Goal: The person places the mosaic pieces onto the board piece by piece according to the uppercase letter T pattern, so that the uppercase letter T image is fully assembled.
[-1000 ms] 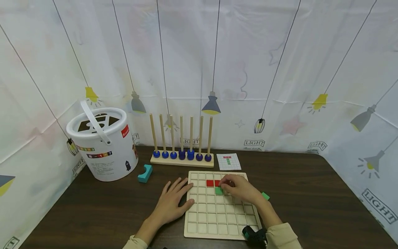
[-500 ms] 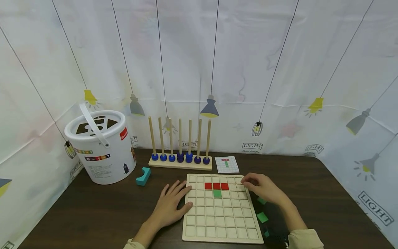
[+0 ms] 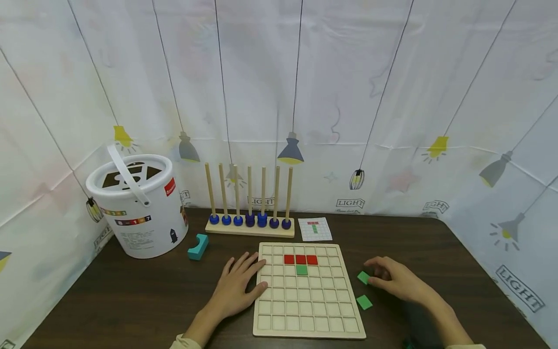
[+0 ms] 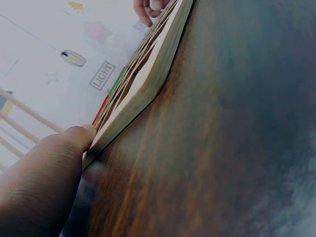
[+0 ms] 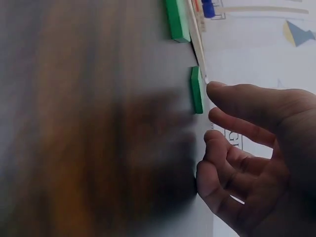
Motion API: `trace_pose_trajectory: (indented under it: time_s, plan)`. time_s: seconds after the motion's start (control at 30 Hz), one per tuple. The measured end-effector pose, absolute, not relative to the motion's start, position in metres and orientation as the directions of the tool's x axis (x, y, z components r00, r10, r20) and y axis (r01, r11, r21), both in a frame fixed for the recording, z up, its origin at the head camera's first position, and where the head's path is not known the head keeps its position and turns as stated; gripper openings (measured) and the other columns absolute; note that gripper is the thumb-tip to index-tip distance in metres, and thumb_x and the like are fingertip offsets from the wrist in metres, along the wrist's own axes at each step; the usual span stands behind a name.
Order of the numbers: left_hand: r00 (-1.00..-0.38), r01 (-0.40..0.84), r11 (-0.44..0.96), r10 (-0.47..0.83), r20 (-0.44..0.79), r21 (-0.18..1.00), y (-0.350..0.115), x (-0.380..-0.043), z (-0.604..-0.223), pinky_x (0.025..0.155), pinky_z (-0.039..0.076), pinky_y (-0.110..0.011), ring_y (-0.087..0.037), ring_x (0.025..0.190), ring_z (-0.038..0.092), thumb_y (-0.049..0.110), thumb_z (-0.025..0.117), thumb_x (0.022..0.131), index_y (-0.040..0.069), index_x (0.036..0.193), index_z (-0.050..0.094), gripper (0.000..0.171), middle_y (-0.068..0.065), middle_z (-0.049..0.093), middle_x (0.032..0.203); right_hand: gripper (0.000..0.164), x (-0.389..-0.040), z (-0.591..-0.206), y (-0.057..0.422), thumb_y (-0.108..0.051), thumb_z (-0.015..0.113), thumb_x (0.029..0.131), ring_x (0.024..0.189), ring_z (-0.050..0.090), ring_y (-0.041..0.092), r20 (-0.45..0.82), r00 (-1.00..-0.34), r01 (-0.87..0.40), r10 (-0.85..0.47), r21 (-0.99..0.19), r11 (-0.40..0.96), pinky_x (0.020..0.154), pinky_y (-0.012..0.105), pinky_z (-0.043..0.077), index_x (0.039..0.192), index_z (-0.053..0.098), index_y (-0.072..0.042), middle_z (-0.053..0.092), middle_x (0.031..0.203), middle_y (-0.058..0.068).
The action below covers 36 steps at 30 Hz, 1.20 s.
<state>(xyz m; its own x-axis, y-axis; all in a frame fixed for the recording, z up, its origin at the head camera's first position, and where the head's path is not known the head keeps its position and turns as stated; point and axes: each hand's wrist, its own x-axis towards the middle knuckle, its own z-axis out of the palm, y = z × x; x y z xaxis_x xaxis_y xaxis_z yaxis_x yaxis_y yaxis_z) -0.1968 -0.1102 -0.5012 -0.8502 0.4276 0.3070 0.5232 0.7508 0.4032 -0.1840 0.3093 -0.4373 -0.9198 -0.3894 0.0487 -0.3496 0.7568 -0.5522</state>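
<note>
A wooden grid board [image 3: 309, 310] lies flat on the table. Three red tiles [image 3: 301, 260] form a row in its upper part, with one green tile [image 3: 302, 270] below the middle one. My left hand [image 3: 233, 286] rests at the board's left edge, fingers spread, thumb on the rim. Right of the board lie two loose green tiles, a farther tile [image 3: 364, 277] and a nearer tile [image 3: 364, 302]. Beside the farther one hovers my right hand [image 3: 398, 281], fingers loosely bent. In the right wrist view nothing sits between its thumb and fingers; a small gap separates them from the tile [image 5: 196, 90].
Behind the board lies a pattern card [image 3: 315, 229]. A wooden peg stand [image 3: 249, 231] with blue beads stands at the back. At left are a white bucket [image 3: 144, 228] and a teal arch block [image 3: 198, 247]. A patterned curtain [image 3: 392, 97] hangs behind the table.
My right hand has left a third red tile in the row and moved right, off the board, down to the loose green tiles. My left hand has stayed at the board's edge.
</note>
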Motion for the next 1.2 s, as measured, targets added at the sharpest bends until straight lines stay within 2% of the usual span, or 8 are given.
trace_pose_trajectory:
  time_s: [0.27, 0.53, 0.77, 0.97, 1.2]
  plan:
    - [-0.849, 0.525, 0.752, 0.434, 0.301, 0.398, -0.111, -0.198, -0.501, 0.113, 0.015, -0.062, -0.03, 0.142, 0.028, 0.055, 0.047, 0.093, 0.028, 0.142, 0.044, 0.056, -0.002, 0.037, 0.152, 0.049, -0.175, -0.446, 0.313, -0.029, 0.062, 0.091, 0.066, 0.042, 0.002, 0.068, -0.915, -0.366, -0.398, -0.555, 0.747, 0.054, 0.02, 0.038, 0.133, 0.05, -0.005, 0.049, 0.091, 0.003]
    - [-0.842, 0.534, 0.755, 0.432, 0.323, 0.381, -0.111, -0.198, -0.502, 0.11, 0.018, -0.063, -0.031, 0.141, 0.032, 0.053, 0.048, 0.093, 0.026, 0.141, 0.047, 0.055, -0.004, 0.041, 0.149, 0.04, -0.175, -0.448, 0.314, -0.025, 0.062, 0.092, 0.064, 0.039, 0.002, 0.089, -0.904, -0.391, -0.418, -0.568, 0.725, 0.052, 0.021, 0.036, 0.127, 0.055, -0.008, 0.047, 0.094, 0.008]
    - [-0.843, 0.532, 0.754, 0.434, 0.316, 0.384, -0.11, -0.199, -0.501, 0.112, 0.017, -0.062, -0.031, 0.142, 0.03, 0.054, 0.047, 0.093, 0.026, 0.141, 0.046, 0.056, -0.003, 0.039, 0.15, 0.043, -0.173, -0.449, 0.314, -0.019, 0.062, 0.091, 0.061, 0.038, 0.001, 0.118, -0.891, -0.422, -0.439, -0.576, 0.7, 0.05, 0.02, 0.038, 0.131, 0.052, -0.007, 0.045, 0.099, 0.011]
    - [-0.842, 0.534, 0.755, 0.433, 0.321, 0.381, -0.111, -0.199, -0.501, 0.112, 0.017, -0.062, -0.03, 0.142, 0.03, 0.054, 0.047, 0.093, 0.026, 0.141, 0.046, 0.056, -0.003, 0.039, 0.15, 0.033, -0.173, -0.449, 0.315, -0.018, 0.062, 0.091, 0.059, 0.037, 0.0, 0.125, -0.886, -0.43, -0.446, -0.578, 0.693, 0.05, 0.019, 0.037, 0.123, 0.058, -0.008, 0.042, 0.101, 0.011]
    - [-0.849, 0.526, 0.752, 0.434, 0.3, 0.398, -0.111, -0.199, -0.501, 0.112, 0.015, -0.062, -0.03, 0.143, 0.028, 0.056, 0.047, 0.093, 0.027, 0.142, 0.044, 0.057, -0.002, 0.037, 0.151, 0.029, -0.178, -0.45, 0.313, -0.025, 0.067, 0.088, 0.067, 0.046, 0.001, 0.096, -0.928, -0.346, -0.359, -0.572, 0.743, 0.055, 0.021, 0.041, 0.111, 0.057, -0.01, 0.052, 0.105, 0.009]
